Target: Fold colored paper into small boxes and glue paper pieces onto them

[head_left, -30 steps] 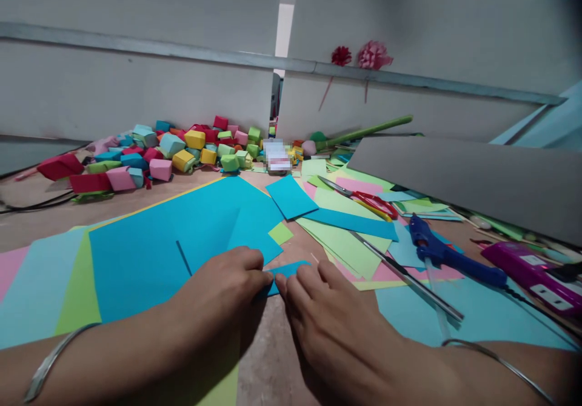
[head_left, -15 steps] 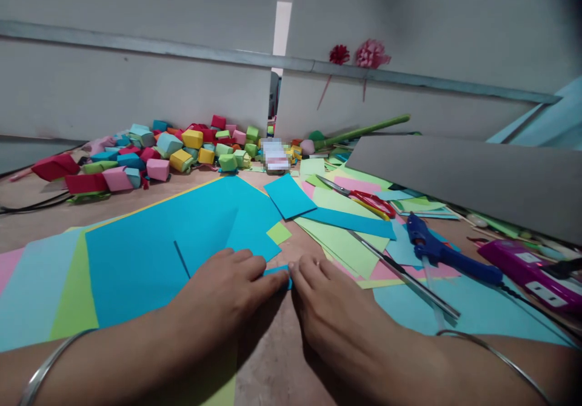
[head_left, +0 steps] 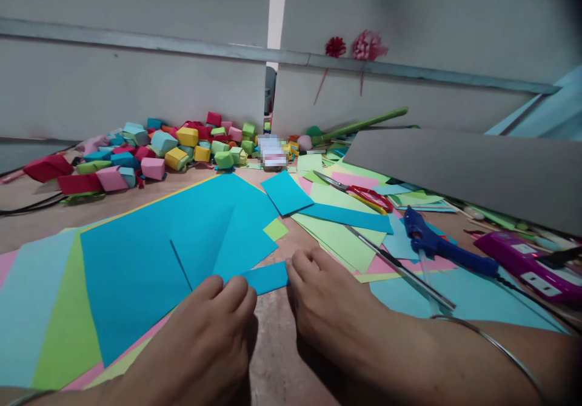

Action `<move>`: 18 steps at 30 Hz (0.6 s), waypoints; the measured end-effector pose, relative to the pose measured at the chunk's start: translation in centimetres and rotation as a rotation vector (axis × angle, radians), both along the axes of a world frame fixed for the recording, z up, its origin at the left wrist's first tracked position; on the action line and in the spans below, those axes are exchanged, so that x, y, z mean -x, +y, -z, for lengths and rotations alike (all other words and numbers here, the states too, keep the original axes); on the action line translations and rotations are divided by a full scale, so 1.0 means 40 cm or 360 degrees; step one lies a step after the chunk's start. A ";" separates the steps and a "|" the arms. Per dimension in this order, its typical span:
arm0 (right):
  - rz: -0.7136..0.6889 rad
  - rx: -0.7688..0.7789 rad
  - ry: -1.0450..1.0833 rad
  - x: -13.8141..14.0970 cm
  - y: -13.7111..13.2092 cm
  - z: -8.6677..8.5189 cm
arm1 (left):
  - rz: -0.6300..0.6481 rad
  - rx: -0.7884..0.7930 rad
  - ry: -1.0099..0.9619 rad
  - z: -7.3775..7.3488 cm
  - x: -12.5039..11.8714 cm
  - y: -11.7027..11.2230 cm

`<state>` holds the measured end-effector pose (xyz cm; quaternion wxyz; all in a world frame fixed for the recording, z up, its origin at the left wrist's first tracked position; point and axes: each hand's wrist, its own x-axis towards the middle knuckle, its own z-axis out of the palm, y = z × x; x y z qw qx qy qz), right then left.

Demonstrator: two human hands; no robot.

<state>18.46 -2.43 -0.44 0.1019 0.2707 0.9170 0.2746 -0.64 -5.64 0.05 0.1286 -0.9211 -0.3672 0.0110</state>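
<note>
A small folded blue paper strip [head_left: 266, 277] lies on the brown table between my hands. My left hand [head_left: 207, 333] rests with its fingertips pressed on the strip's left end, fingers held together and flat. My right hand [head_left: 327, 309] touches the strip's right end with its fingertips, fingers bent down onto the table. A large blue sheet [head_left: 168, 248] with a cut line lies just beyond my left hand, on top of green and pink sheets.
A pile of small coloured paper boxes [head_left: 173, 148] sits at the back left. Red-handled scissors [head_left: 364, 197], a blue glue gun [head_left: 436, 245], a metal ruler [head_left: 400, 266], a purple device [head_left: 531, 263] and a grey board [head_left: 473, 169] lie to the right among loose sheets.
My left hand has slid back toward me along the strip, uncovering more of it. My right hand stays at the strip's right end. The view has shifted slightly.
</note>
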 end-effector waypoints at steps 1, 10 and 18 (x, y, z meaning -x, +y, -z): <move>0.0000 0.0001 0.0005 0.000 0.000 0.001 | -0.0012 -0.0008 0.0023 -0.001 0.000 0.000; -0.0098 0.0040 0.0010 -0.005 0.001 0.001 | 0.0243 0.0018 -0.0127 -0.011 0.004 0.014; -0.0085 0.0024 0.0002 0.000 0.004 -0.005 | 0.0150 0.0131 -0.0025 0.016 0.021 -0.004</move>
